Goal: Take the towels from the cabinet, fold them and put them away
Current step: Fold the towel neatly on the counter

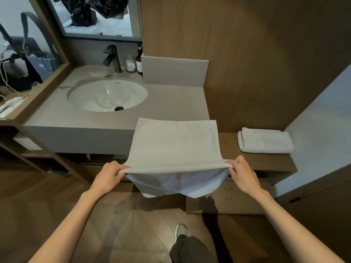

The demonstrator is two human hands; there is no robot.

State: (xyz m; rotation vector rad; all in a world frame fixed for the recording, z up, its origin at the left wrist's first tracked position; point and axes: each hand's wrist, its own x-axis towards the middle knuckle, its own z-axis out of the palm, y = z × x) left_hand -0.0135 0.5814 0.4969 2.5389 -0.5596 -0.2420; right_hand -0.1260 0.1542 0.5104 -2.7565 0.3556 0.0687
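A black faucet (113, 58) stands behind the white sink (91, 103), beside a dark bottle (139, 60).

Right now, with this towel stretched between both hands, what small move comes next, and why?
Probably carry the held edge forward to the far edge: the left hand and right hand pinch the white towel at a fold, its far part lying on the counter.
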